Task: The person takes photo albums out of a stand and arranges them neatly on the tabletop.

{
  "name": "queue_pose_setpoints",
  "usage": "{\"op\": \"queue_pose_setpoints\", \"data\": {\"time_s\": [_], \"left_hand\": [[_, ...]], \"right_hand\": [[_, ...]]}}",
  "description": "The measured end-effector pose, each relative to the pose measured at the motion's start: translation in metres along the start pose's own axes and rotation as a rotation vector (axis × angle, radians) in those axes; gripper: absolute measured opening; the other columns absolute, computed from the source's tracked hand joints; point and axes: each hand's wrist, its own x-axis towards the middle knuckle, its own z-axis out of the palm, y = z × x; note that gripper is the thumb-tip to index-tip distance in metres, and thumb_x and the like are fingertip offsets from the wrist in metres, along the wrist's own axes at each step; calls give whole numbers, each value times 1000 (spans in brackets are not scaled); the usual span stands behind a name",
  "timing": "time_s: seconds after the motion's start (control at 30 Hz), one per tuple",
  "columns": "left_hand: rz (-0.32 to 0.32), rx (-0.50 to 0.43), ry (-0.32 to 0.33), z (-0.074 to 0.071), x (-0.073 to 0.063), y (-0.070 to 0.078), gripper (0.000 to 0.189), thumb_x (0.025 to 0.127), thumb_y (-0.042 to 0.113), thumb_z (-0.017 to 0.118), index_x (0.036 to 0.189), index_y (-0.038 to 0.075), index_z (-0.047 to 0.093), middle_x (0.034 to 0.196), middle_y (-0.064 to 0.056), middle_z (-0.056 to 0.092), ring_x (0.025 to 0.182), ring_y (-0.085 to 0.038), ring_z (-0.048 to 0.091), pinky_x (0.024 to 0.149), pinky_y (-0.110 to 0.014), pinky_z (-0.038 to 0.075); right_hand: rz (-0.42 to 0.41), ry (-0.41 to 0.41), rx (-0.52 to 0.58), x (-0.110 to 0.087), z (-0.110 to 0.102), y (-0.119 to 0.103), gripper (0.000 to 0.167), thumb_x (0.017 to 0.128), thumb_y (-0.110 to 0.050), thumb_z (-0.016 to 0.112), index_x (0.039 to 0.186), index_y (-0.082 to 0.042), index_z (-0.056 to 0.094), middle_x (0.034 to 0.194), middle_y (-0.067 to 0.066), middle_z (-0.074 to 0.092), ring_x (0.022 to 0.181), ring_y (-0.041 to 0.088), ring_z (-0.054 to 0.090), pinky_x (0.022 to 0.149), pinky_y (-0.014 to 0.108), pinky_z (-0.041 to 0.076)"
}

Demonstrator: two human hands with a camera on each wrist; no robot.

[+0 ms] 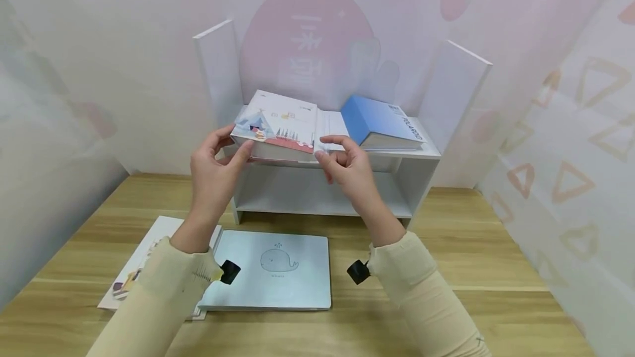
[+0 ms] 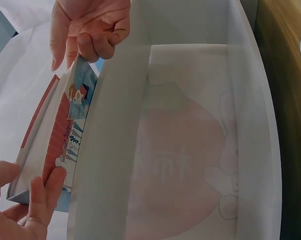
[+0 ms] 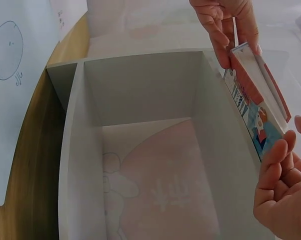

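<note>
In the head view a thick illustrated book [image 1: 278,120], with a tent and red ground on its cover, lies flat over the white shelf's top [image 1: 429,147]. My left hand [image 1: 213,164] grips its left end, thumb along the front side and fingers round the edge. At the right end, my right hand [image 1: 349,167] has its bent thumb and index finger apart from each other, fingertips right at the book's corner. Both wrist views show the book [image 2: 55,130] from the front edge, its white page block between covers. A blue book [image 1: 384,123] marked POLAROID lies right of it.
The shelf has tall side panels [image 1: 461,87] and a lower compartment [image 1: 317,189]. A pale blue whale-drawing book [image 1: 297,285] lies on the wooden table [image 1: 471,236] below, beside a white illustrated book [image 1: 163,236] partly under my left forearm. A patterned wall stands close behind.
</note>
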Motion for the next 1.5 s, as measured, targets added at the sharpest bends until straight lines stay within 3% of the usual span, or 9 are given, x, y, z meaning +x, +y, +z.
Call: {"op": "queue_pose_setpoints", "data": {"time_s": [0.23,0.5,0.73,0.93,1.1,1.17,1.33,1.5], "left_hand": [[24,-30,-10,-1,-6,5,42,91,16,73,130,4,63,108,1,60,71,-7,67,64,-18,57],[15,-48,-19,1,-9,11,38,91,18,73,125,3,65,104,2,60,60,-4,68,62,-19,57],[15,-55,2,3,-10,13,33,96,21,67,121,1,66,100,3,62,59,-2,67,60,-19,57],[14,-40,-9,3,-10,15,33,96,19,67,122,-1,63,101,1,60,57,-3,66,60,-19,57],[-20,-40,-43,3,-10,16,37,97,21,65,126,-2,59,105,-2,58,66,-5,65,62,-19,58],[-48,-46,-68,2,-10,17,39,98,23,63,128,-2,58,110,-6,58,69,-6,64,64,-19,58],[-133,-57,-152,1,-9,15,47,102,31,56,138,0,53,124,-15,57,71,-6,64,71,-16,57],[-191,-160,-200,-2,-7,7,49,105,32,47,142,-1,50,119,-11,59,75,-3,64,75,-16,57]], "right_hand": [[-11,5,0,-5,0,-1,29,97,-15,65,124,-7,62,51,-3,44,49,14,39,53,28,31],[45,57,45,-7,1,-7,25,95,-17,68,117,-7,62,48,-5,30,43,13,24,44,26,20],[127,78,51,-8,2,-11,28,95,-19,68,120,-9,60,48,-6,45,46,14,45,53,25,40],[238,58,90,-9,3,-16,40,98,-21,64,135,-12,53,72,-3,68,65,13,67,79,29,56],[293,84,180,-9,6,-17,53,98,-17,63,147,-9,42,110,16,71,85,10,71,103,38,51],[301,101,212,-9,8,-16,58,98,-13,62,150,-8,38,122,22,67,90,7,68,106,39,49],[327,123,273,-8,10,-15,65,98,-6,61,155,-9,31,135,22,60,96,5,65,107,40,47],[344,121,322,-8,10,-12,70,96,-2,62,157,-11,28,138,22,58,96,5,66,107,40,46]]}}
